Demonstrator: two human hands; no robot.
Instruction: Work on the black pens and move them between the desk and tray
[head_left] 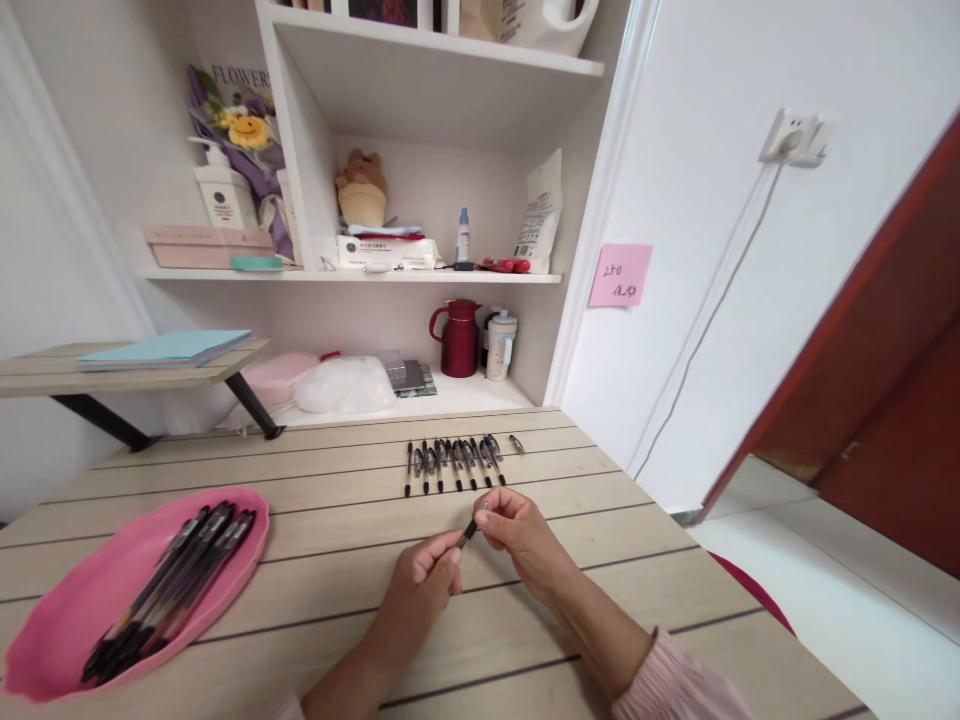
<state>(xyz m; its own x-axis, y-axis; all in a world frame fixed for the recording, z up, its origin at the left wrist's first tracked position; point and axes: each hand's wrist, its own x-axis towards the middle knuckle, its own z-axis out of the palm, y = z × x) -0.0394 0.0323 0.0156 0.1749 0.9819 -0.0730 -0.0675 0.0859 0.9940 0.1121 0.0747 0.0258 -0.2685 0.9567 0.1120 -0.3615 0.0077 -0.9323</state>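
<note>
While the left hand [429,572] and right hand [519,532] pinch a slim black pen [469,533] between them above the wood-grain counter [330,502], apparently steadying it, black-tipped pens [409,470] and caps [517,444] lie aligned beyond, seemingly for order; a pink oval plastic tray [79,620] holds more.

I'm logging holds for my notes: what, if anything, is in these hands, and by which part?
A dark pen: the left hand has its grip on the near end, the right hand on the far end.
</note>
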